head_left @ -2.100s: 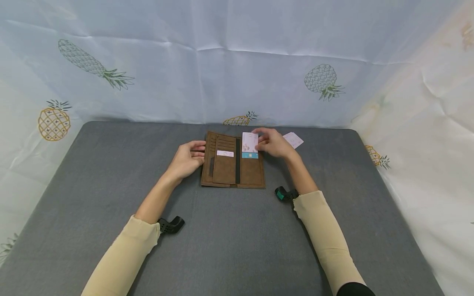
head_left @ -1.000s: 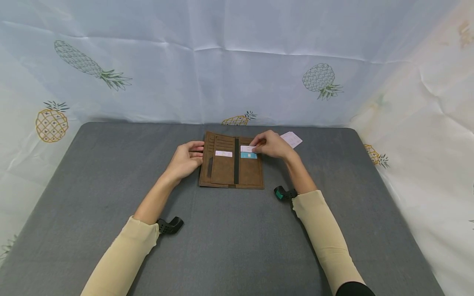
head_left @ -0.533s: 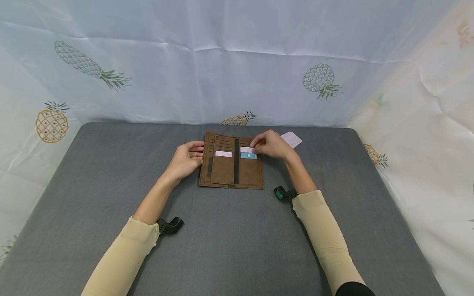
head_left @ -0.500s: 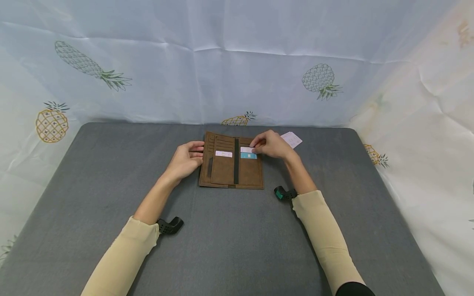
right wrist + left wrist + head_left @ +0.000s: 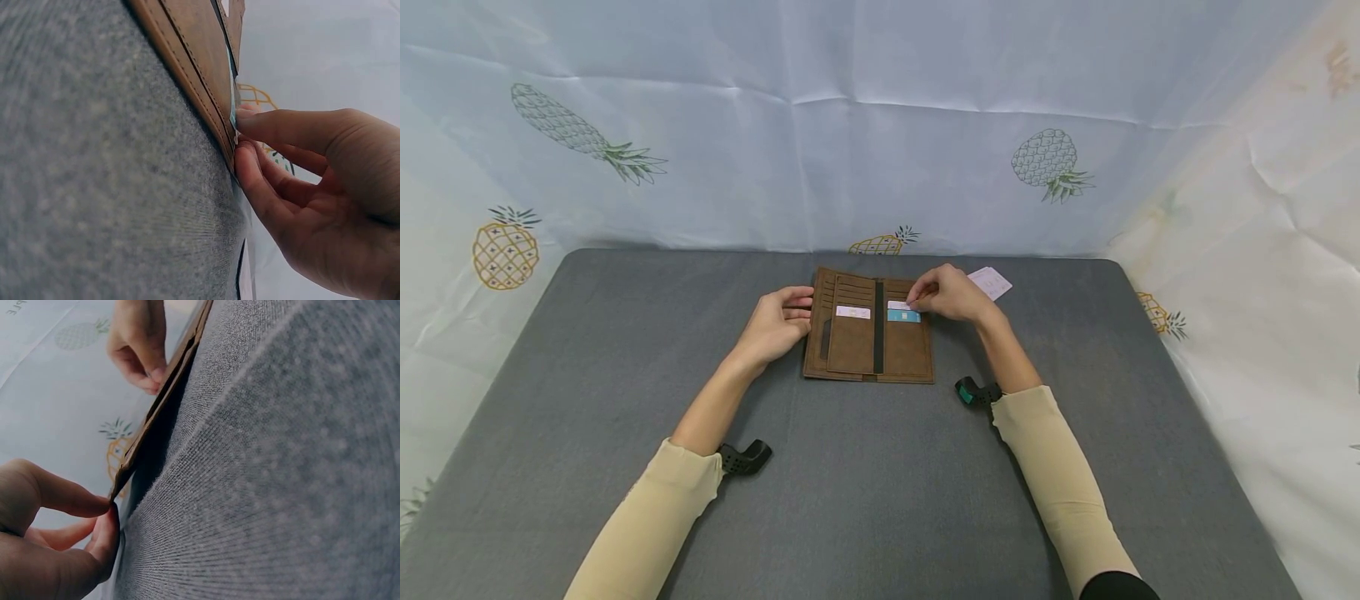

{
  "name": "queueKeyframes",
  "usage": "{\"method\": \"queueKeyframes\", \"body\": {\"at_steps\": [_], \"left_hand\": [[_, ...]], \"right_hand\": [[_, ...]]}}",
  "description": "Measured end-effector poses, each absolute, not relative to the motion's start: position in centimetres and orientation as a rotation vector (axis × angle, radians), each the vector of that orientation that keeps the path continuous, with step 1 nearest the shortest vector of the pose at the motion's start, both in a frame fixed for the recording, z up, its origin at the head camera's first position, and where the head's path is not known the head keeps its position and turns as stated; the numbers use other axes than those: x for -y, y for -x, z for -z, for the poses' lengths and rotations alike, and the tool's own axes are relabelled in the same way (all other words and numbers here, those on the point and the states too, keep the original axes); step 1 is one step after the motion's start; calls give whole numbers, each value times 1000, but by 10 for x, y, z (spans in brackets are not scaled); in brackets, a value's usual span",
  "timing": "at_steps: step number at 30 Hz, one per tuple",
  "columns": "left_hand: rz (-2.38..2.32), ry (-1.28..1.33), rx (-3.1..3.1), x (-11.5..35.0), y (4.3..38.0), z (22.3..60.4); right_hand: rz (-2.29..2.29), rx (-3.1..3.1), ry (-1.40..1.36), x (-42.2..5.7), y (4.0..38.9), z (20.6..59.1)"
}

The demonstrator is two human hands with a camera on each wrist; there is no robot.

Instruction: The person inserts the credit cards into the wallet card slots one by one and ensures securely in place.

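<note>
A brown leather wallet lies unfolded on the table. My left hand pinches its left edge between thumb and fingers, as the left wrist view shows at the wallet's corner. At the right panel, my right hand pinches the top of a pinkish-white card, which sits mostly inside a slot. Just below it a blue card shows from a lower slot. Another pale pink card peeks from the left panel. In the right wrist view, thumb and forefinger meet at the card's edge.
Beyond the right hand, a loose pink card or cards lie on the grey table, partly hidden by the hand. A pale curtain with pineapple prints hangs behind the table. Each wrist wears a black camera mount.
The pinkish card, which stood tall above its slot, has slid down with my right hand until a thin strip shows. My left hand keeps its hold on the wallet.
</note>
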State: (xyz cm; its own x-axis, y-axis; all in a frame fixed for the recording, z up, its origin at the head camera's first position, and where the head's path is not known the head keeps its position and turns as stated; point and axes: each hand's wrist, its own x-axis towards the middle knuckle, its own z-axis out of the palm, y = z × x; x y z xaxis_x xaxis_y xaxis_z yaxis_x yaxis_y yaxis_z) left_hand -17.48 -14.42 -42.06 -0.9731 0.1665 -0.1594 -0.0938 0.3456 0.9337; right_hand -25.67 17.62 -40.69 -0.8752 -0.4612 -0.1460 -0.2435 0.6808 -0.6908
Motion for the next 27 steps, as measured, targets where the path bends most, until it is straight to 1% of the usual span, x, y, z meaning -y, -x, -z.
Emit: {"method": "queueKeyframes", "body": {"at_steps": [11, 18, 21, 27], "left_hand": [[-1666, -63, -2385, 144, 175, 421], [-1667, -65, -2385, 145, 174, 422], [-1676, -74, -2382, 145, 175, 424], [-1687, -88, -2371, 146, 175, 424]], "right_hand": [[1059, -2562, 560, -180, 257, 406], [1104, -2559, 566, -191, 261, 408], [1144, -2581, 497, -202, 262, 405], [1249, -2659, 255, -232, 264, 403]]}}
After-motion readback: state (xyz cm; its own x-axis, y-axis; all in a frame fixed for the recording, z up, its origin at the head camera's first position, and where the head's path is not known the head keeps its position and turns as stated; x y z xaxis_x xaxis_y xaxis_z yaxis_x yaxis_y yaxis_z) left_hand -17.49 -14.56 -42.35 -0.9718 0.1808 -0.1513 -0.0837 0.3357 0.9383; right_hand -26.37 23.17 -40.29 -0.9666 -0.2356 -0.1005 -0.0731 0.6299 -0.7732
